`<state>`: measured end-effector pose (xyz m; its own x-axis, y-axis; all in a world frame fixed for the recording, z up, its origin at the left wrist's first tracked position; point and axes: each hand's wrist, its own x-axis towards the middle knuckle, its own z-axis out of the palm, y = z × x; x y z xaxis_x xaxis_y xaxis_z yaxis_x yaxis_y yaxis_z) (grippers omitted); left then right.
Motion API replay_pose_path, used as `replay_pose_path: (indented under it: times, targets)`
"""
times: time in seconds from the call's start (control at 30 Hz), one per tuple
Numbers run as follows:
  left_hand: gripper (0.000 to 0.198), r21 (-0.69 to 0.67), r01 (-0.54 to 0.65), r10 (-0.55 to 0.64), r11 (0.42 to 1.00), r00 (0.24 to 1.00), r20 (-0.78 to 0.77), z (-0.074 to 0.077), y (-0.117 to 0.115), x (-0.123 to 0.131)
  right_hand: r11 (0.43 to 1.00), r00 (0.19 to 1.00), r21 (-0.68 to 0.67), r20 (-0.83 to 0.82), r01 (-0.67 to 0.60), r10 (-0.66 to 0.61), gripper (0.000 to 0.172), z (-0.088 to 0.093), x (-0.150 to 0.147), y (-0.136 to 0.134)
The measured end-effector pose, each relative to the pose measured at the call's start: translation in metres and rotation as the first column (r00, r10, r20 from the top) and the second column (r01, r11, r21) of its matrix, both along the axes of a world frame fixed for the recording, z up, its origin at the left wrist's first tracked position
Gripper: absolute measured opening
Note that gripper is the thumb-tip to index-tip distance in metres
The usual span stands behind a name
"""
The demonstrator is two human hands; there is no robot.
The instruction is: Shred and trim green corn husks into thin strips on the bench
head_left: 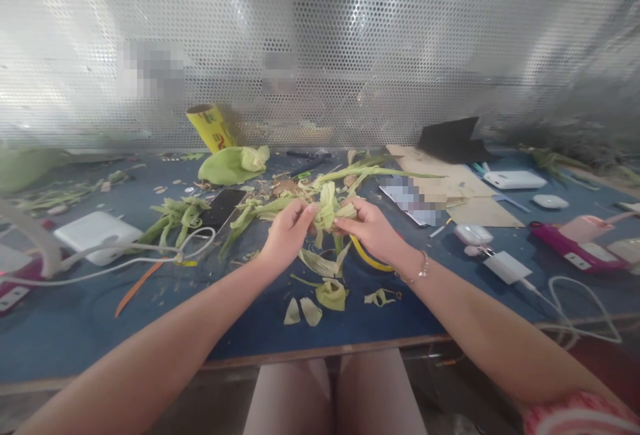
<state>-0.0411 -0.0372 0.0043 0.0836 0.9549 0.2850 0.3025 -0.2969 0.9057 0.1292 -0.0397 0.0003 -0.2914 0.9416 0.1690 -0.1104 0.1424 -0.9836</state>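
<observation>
Both hands meet over the middle of the table around a pale green folded leaf bundle [327,205]. My left hand [290,225] pinches its left side between thumb and fingers. My right hand [367,225] grips the right side in the same way. The fingers hide part of the bundle. Just below the hands lie loose leaf pieces [323,263], a curled leaf [331,293] and two small pale petal-like pieces [303,312]. A yellow ring-shaped strip [369,258] shows beneath my right hand. Long green leaf strips [385,172] spread behind the hands.
A black phone [225,207] and leaf bunch [173,220] lie left; a lit phone [410,201] lies right. Behind stand a yellow tube [210,127] and perforated metal panel [325,41]. White chargers [506,265], cables and purple power strips [575,248] flank the work area.
</observation>
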Motion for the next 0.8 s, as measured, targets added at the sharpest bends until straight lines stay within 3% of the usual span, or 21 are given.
replay_pose_path:
  times: [0.27, 0.43, 0.57, 0.8]
  targets:
    - [0.023, 0.046, -0.035, 0.038, 0.998, 0.997, -0.072, 0.011, 0.011, -0.010, 1.000, 1.000, 0.016, 0.029, 0.004, -0.004, 0.029, -0.004, 0.007, 0.004]
    - [0.027, -0.018, 0.024, -0.023, 1.000, 0.997, 0.076, 0.007, 0.016, -0.011, 0.994, 0.997, 0.094, 0.062, 0.047, -0.053, 0.024, -0.005, 0.009, 0.005]
    - [0.033, -0.070, 0.133, -0.114, 0.989, 0.967, 0.228, 0.004, 0.018, -0.010, 0.998, 0.999, 0.059, -0.036, -0.008, 0.010, 0.026, -0.007, 0.008, 0.006]
    - [0.028, -0.033, 0.135, -0.127, 0.990, 0.978, 0.166, 0.009, 0.013, -0.010, 1.000, 0.998, -0.012, -0.060, 0.010, -0.011, 0.039, -0.003, 0.006, 0.005]
